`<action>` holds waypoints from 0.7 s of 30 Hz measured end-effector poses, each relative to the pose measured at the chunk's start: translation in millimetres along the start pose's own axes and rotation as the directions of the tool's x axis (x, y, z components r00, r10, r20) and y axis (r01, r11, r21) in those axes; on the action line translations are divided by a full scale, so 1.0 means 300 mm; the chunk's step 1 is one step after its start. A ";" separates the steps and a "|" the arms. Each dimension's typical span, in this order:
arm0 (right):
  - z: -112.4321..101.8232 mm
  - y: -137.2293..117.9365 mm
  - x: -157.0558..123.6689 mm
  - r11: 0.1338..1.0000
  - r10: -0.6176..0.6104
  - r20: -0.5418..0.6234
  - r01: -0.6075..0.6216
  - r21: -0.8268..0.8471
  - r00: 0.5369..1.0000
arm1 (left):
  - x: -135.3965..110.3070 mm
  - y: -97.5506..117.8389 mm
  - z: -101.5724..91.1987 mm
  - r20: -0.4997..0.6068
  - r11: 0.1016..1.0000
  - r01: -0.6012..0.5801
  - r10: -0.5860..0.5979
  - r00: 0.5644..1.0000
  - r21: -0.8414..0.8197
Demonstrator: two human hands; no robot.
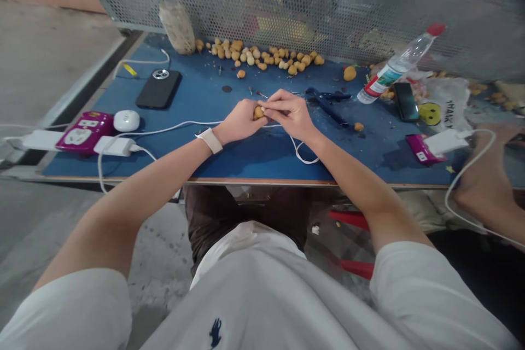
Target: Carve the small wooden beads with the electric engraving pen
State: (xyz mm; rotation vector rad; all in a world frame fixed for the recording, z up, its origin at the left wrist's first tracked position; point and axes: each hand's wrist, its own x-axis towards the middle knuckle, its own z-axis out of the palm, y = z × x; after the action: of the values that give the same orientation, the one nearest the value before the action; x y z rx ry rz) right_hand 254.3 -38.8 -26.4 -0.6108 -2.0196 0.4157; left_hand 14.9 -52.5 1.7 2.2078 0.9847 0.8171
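Note:
My left hand (239,121) is closed round a small tan, nut-like ball (258,113) over the middle of the blue table (254,150). My right hand (289,114) meets it from the right, its fingers pinched against the same ball; whether they also hold a thin tool is too small to tell. A white band sits on my left wrist. A white cable (301,154) runs under both hands.
A row of several tan balls (262,56) lies at the back by the mesh screen (287,0), with a jar (178,26). Left: black phone (158,89), white case (126,120), magenta charger (84,131). Right: blue tool (328,99), water bottle (396,65), second phone (406,101), another person's arm (490,186).

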 end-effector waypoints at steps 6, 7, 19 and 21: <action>-0.024 -0.017 0.006 0.994 -0.027 0.051 0.032 -0.109 0.998 | 0.007 -0.010 -0.010 0.043 0.988 0.013 -0.006 0.999 -0.152; -0.027 -0.018 0.007 0.993 -0.024 0.050 0.030 -0.118 0.998 | 0.008 -0.009 -0.012 0.056 0.987 0.016 -0.008 0.998 -0.158; -0.018 -0.050 0.008 0.986 0.141 -0.065 -0.135 0.093 0.988 | 0.012 -0.003 -0.022 0.113 0.982 0.004 0.018 0.993 -0.188; -0.005 -0.054 0.003 0.982 0.163 -0.100 -0.151 0.114 0.982 | 0.013 -0.006 -0.021 0.100 0.986 0.002 0.015 0.995 -0.165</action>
State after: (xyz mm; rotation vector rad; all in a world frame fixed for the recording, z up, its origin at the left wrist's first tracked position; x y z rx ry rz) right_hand 251.0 -51.5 -16.6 -0.7144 -1.8396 0.5684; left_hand 11.6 -46.7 5.8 2.0899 0.8309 0.7538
